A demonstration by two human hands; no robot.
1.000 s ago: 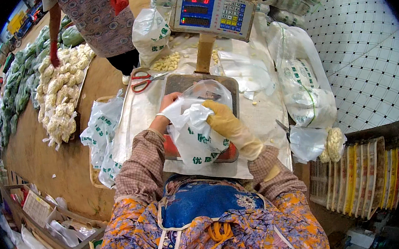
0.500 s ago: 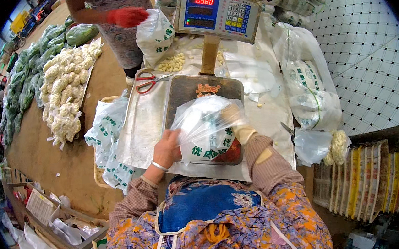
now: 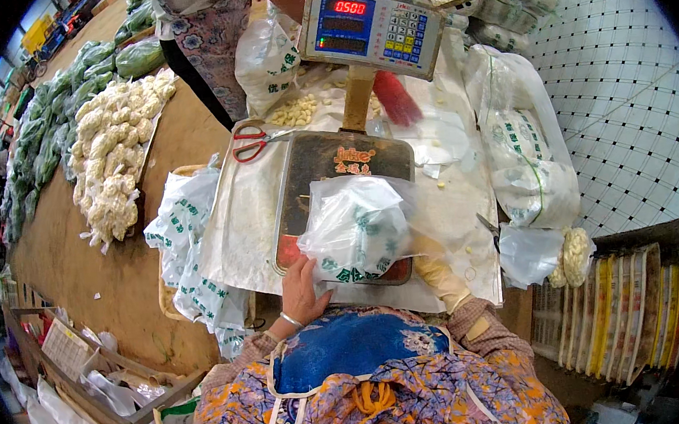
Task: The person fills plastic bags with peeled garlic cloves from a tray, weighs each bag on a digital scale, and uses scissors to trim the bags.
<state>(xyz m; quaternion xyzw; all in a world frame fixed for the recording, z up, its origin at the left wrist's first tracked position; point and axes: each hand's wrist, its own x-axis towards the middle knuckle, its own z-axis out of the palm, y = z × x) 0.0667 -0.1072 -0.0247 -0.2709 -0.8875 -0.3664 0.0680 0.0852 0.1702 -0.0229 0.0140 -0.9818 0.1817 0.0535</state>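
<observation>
A white plastic bag with green print, bulging with contents I cannot make out, lies on the dark platform of a weighing scale. My bare left hand, a bracelet at its wrist, is at the platform's front left, with its fingertips at the bag's lower left corner and the thumb apart from the fingers. At the bag's lower right is my right hand in a pale glove. Its fingers are smeared and partly hidden by the bag's edge. The scale's lit display panel stands on a post behind the platform.
Across the table, a co-worker's red-gloved hand is blurred beside the post. Red-handled scissors, peeled garlic cloves and a filled bag lie left of it. Packed bags line the right; printed bags overhang a left basket.
Both my hands have lowered toward me, and the bag's stretched top has slackened. The co-worker's red glove has come from the left to behind the scale. The display reading has changed.
</observation>
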